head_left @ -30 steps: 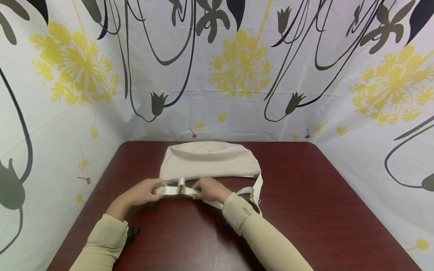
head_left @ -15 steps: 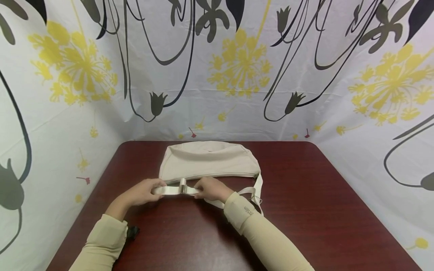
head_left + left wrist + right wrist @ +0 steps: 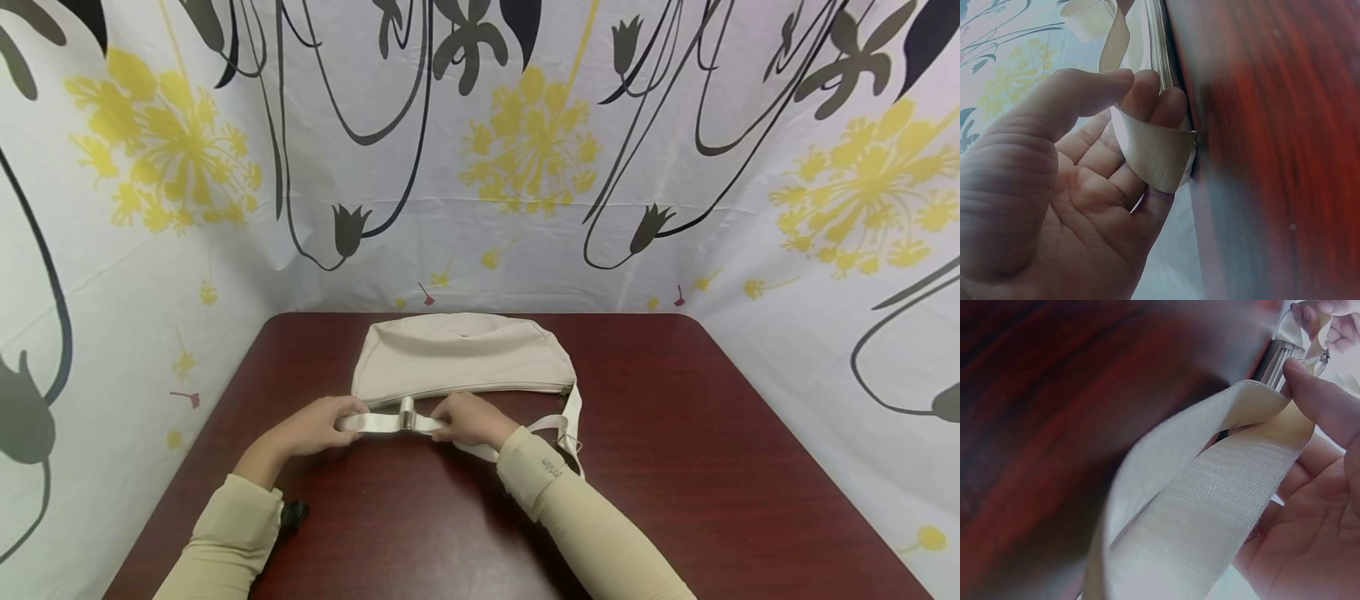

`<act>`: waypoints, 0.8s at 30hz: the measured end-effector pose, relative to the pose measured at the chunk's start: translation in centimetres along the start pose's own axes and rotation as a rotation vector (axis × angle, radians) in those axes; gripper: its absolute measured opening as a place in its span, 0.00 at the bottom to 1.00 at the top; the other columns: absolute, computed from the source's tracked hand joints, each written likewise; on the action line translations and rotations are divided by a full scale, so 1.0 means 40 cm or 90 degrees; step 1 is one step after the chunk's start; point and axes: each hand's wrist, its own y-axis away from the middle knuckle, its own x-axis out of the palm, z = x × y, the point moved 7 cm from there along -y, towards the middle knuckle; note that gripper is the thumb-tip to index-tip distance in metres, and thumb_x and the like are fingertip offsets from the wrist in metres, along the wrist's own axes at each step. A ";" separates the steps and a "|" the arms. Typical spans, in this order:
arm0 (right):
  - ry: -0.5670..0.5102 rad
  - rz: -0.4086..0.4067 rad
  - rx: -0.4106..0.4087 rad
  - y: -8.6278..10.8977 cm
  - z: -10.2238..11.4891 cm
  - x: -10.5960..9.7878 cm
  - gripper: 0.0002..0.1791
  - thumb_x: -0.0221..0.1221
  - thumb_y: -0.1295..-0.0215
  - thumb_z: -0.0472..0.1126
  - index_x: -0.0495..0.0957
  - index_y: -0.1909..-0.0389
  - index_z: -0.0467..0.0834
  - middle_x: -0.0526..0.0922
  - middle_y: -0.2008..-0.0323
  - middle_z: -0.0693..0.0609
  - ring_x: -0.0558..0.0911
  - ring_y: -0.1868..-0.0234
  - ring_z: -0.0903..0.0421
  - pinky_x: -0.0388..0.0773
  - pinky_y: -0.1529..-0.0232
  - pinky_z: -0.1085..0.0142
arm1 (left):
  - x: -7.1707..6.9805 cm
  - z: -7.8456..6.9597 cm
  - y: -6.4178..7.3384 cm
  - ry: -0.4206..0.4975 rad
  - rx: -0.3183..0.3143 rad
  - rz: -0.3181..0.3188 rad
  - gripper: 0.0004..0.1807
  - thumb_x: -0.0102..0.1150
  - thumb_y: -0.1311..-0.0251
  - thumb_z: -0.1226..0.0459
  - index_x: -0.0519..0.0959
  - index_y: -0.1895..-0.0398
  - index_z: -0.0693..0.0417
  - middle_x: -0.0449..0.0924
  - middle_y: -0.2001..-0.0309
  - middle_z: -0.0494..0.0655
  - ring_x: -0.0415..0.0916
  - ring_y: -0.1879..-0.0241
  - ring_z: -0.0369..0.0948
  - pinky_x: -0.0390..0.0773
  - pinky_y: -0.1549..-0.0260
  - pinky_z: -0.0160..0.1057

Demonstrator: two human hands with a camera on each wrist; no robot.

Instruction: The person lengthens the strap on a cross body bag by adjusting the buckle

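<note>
A cream fabric shoulder bag (image 3: 465,354) lies flat near the table's far edge, its zipper side towards me. In front of it, my left hand (image 3: 322,423) pinches one part of the bag's strap (image 3: 381,422), which bends round the fingers in the left wrist view. My right hand (image 3: 468,419) grips the strap a short way to the right. Between both hands sits a metal strap slider (image 3: 407,414), with a short bit of webbing standing up from it. In the right wrist view, two layers of strap (image 3: 1204,494) run between thumb and fingers, and the slider (image 3: 1277,362) shows just past the thumb tip.
The dark red table (image 3: 675,467) extends on both sides of the bag. More strap (image 3: 572,417) trails at the bag's right end. A small black object (image 3: 294,515) shows beside the left sleeve. A patterned white cloth (image 3: 465,267) surrounds the table.
The slider and my right hand have shifted slightly to the right. My left hand and the bag stay in place.
</note>
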 end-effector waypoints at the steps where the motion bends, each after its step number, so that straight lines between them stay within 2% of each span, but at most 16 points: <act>1: -0.003 0.001 0.004 0.000 -0.002 0.000 0.07 0.71 0.39 0.42 0.83 0.74 0.49 0.72 0.80 0.61 0.69 0.74 0.63 0.69 0.66 0.69 | 0.000 0.000 0.000 0.004 0.001 0.001 0.14 0.68 0.40 0.62 0.81 0.52 0.56 0.80 0.62 0.40 0.70 0.68 0.34 0.72 0.64 0.38; 8: -0.006 0.004 0.000 0.000 -0.012 0.001 0.11 0.70 0.37 0.42 0.79 0.77 0.49 0.69 0.81 0.60 0.68 0.75 0.63 0.67 0.67 0.69 | 0.003 0.002 0.000 0.004 0.000 0.002 0.15 0.68 0.39 0.62 0.81 0.51 0.57 0.81 0.61 0.41 0.71 0.67 0.34 0.72 0.63 0.38; 15: -0.023 0.002 -0.007 0.008 -0.017 -0.005 0.02 0.70 0.38 0.41 0.86 0.67 0.47 0.76 0.76 0.61 0.71 0.71 0.63 0.71 0.63 0.69 | 0.002 0.001 0.000 0.007 -0.002 0.003 0.15 0.68 0.39 0.62 0.81 0.51 0.57 0.81 0.60 0.41 0.71 0.67 0.35 0.73 0.63 0.38; 24: -0.016 0.009 -0.007 0.010 -0.023 -0.006 0.03 0.71 0.38 0.42 0.86 0.68 0.49 0.76 0.77 0.63 0.71 0.72 0.64 0.71 0.63 0.70 | 0.002 0.001 -0.002 0.010 -0.001 0.005 0.14 0.68 0.40 0.63 0.80 0.52 0.56 0.80 0.62 0.40 0.71 0.68 0.34 0.72 0.64 0.37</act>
